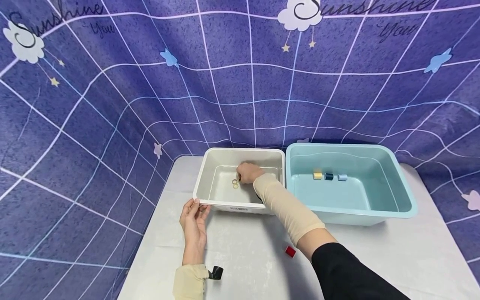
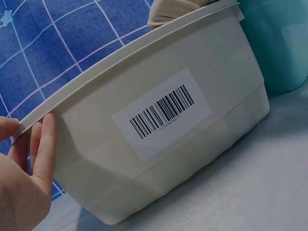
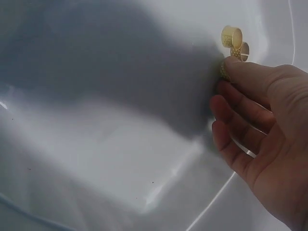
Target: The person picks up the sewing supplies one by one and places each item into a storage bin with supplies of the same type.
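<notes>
My right hand (image 3: 286,139) pinches a dimpled gold ring thimble (image 3: 224,71) inside the white bin (image 2: 86,127); two matching thimbles (image 3: 232,37) just beside. Light fingertips best, neighbours unnudged. My left hand (image 1: 194,221) grips the near-left rim, for steadiness.

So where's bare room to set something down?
The white table is bare right of the black sleeve, in front of the teal plastic bin, and between the left hand and red spool. So is that bin's floor in front of its yellow, dark and blue spools. Crowded: the white plastic bin, around the right hand and gold rings.
</notes>
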The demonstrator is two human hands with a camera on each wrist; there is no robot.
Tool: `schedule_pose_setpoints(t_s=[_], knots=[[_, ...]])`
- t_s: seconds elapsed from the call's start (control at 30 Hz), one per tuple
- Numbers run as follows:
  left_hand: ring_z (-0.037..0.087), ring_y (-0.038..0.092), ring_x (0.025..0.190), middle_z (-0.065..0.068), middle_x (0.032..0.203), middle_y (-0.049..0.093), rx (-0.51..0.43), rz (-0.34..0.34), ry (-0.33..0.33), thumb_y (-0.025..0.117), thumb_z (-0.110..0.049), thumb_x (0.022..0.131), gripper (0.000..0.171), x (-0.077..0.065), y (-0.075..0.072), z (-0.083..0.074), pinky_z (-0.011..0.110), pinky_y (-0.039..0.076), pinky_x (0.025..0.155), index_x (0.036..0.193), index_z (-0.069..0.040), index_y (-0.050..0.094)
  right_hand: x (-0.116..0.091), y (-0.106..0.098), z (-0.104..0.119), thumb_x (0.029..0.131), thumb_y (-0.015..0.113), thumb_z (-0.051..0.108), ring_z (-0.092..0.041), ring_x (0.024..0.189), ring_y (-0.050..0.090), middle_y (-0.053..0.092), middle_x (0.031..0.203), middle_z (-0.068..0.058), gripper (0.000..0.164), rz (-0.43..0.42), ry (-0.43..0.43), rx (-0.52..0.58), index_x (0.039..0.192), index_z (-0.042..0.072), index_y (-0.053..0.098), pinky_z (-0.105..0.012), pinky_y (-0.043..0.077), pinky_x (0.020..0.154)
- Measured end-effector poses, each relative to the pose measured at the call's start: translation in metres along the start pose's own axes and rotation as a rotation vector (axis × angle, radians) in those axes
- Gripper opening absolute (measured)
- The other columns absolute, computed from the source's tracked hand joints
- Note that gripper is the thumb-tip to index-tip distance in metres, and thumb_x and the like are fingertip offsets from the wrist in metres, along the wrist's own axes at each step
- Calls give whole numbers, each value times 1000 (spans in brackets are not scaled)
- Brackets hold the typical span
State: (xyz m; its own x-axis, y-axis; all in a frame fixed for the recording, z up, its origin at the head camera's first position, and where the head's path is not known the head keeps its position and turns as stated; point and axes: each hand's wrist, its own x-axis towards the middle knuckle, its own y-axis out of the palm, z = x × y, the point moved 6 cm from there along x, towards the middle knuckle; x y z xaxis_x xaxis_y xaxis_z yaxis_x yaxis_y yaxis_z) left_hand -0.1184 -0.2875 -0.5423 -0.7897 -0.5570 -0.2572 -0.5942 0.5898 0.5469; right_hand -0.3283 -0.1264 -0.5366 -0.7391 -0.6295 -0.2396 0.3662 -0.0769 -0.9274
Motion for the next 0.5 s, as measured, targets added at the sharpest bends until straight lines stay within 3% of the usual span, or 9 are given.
schedule_pose_setpoints(t_s=[0.23,0.5], knots=[[14,67,79,5,90,64,-30,5,-4,68,-8,101,24,2,2,1,28,69,82,120,4,58,1,-9,-3,85,83,19,-22,90,69,78,103,-4,14,-22,2,27,96,13,76,-39,64,82],[13,67,78,5,89,63,-21,10,-12,67,-9,102,32,0,-1,4,27,69,84,127,7,54,-11,-23,6,90,76,17,-21,90,66,77,107,-4,14,-40,-48,59,102,11,76,-35,62,83]])
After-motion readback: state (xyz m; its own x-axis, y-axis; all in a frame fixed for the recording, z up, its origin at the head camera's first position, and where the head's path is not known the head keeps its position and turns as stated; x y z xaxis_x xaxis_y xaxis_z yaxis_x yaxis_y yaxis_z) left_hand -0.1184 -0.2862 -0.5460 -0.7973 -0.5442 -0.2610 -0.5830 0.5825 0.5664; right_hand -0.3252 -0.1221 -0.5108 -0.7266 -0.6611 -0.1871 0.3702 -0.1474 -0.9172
